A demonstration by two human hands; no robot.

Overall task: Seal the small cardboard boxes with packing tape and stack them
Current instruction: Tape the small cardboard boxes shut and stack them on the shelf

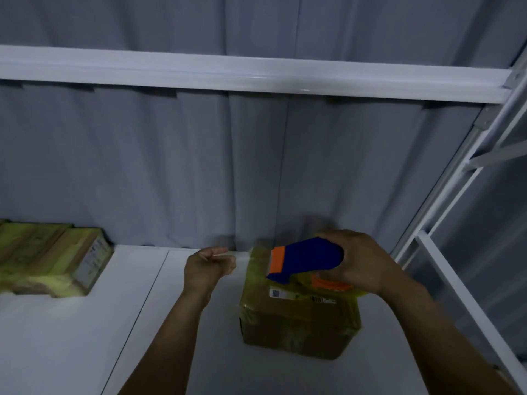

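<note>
Our right hand [368,263] is curled round the handle of the blue and orange tape dispenser [308,258], gripping it from the right and above. The dispenser hangs just over the far top edge of the small cardboard box [299,317]; whether it touches the box we cannot tell. Its long axis runs across the view from right to left, and its orange blade end points left, toward our other hand. The yellowish tape roll [360,293] peeks out below the right hand's palm.

Our left hand [205,266] sits just left of the box, level with its top, with thumb and fingers pinching the end of a clear strip of tape [242,256]. The strip stretches almost level from that pinch to the far left corner of the box, on the dispenser's side.

The box stands on the white shelf [71,337] below and between our hands, top face up with a white label [288,294] on it, already wrapped in yellowish tape. Well apart at the left edge lies a stack of taped boxes [48,260]. Behind hangs a grey curtain [171,166].
</note>
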